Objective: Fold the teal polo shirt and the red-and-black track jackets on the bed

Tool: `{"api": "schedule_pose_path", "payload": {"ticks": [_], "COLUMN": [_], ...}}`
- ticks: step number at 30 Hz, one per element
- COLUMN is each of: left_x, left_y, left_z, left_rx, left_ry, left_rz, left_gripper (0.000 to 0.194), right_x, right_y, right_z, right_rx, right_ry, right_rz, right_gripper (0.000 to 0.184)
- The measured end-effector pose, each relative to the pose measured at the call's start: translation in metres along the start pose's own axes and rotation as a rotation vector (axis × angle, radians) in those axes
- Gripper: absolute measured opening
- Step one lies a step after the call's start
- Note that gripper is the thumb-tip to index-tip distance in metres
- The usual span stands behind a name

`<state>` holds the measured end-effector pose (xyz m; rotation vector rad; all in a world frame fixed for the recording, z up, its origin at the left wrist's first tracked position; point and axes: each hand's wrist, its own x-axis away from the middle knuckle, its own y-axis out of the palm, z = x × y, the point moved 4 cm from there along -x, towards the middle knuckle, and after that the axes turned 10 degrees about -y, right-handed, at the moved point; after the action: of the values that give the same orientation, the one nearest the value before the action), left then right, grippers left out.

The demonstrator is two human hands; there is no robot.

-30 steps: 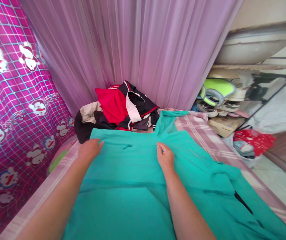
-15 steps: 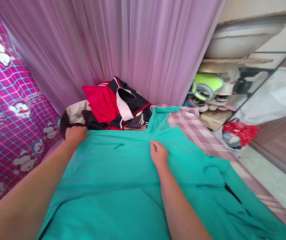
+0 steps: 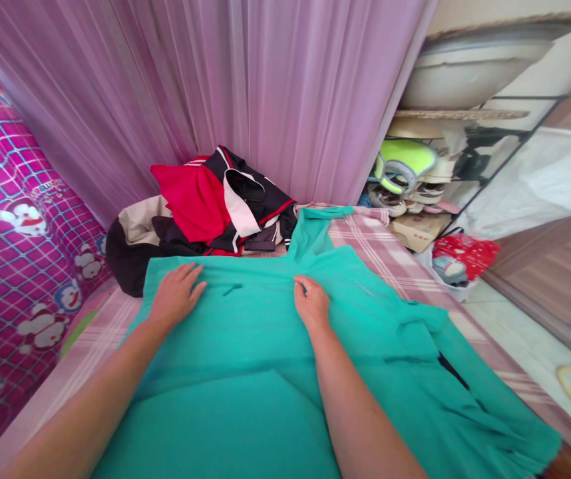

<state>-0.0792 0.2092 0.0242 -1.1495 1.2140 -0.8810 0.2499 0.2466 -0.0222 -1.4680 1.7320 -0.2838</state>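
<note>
A teal jacket [image 3: 245, 326] lies spread over the bed, with a short zip pull [image 3: 232, 289] near its far edge and a dark slit toward its right side. On the upper left of the cloth rests my left hand [image 3: 176, 293], palm down and fingers apart. My right hand [image 3: 312, 303] is closed, its thumb and finger pinching the cloth near the middle of the far edge. Just beyond that edge, a narrow teal part [image 3: 313, 229] of the jacket stretches toward the curtain.
Behind the jacket sits a pile of red, black and white clothes [image 3: 200, 206] against a purple curtain [image 3: 265, 100]. A plaid sheet [image 3: 365, 249] covers the bed. At the right stand a rack with shoes [image 3: 428, 193] and a red bag [image 3: 475, 256] on the floor.
My left hand has let go of the jacket's upper left corner, moved right and flattened on the cloth. The jacket's left edge has drawn inward, baring the sheet. My right hand keeps its pinch.
</note>
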Motion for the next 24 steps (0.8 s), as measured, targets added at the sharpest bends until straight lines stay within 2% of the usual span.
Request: {"api": "schedule_pose_path", "payload": {"ticks": [2, 4, 6, 8, 10, 12, 14, 15, 19, 24], "left_x": [0.006, 0.006, 0.003, -0.002, -0.006, -0.009, -0.012, -0.014, -0.028, -0.037], "left_y": [0.015, 0.019, 0.014, 0.003, -0.008, -0.012, -0.007, -0.003, 0.012, 0.007], "left_z": [0.004, 0.005, 0.007, 0.016, 0.036, 0.063, 0.089, 0.099, 0.117, 0.129], "left_rx": [-0.018, -0.029, -0.035, -0.031, 0.026, 0.136, 0.218, 0.226, 0.123, 0.032], "left_ry": [-0.035, -0.071, -0.078, -0.065, 0.016, 0.167, 0.284, 0.302, 0.208, 0.127], "left_rz": [-0.089, -0.137, -0.153, -0.116, -0.043, -0.012, -0.055, -0.090, -0.193, -0.221], "left_gripper": [0.056, 0.057, 0.057, 0.056, 0.054, 0.051, 0.049, 0.048, 0.047, 0.044], "right_x": [0.000, 0.000, -0.001, -0.003, -0.004, -0.004, -0.004, -0.003, -0.003, -0.003], "right_y": [-0.001, -0.002, -0.004, -0.006, -0.007, -0.006, -0.005, -0.004, -0.002, -0.001], "right_z": [-0.002, -0.004, -0.008, -0.012, -0.012, -0.008, -0.003, 0.000, 0.005, 0.005], "right_rx": [0.011, 0.022, 0.035, 0.050, 0.061, 0.065, 0.063, 0.063, 0.074, 0.084], "right_ry": [-0.004, -0.020, -0.065, -0.120, -0.146, -0.138, -0.114, -0.102, -0.066, -0.045], "right_rz": [-0.005, -0.015, -0.014, -0.004, 0.005, 0.011, 0.014, 0.012, -0.031, -0.059], "right_gripper": [0.031, 0.031, 0.032, 0.032, 0.032, 0.031, 0.031, 0.031, 0.031, 0.030]}}
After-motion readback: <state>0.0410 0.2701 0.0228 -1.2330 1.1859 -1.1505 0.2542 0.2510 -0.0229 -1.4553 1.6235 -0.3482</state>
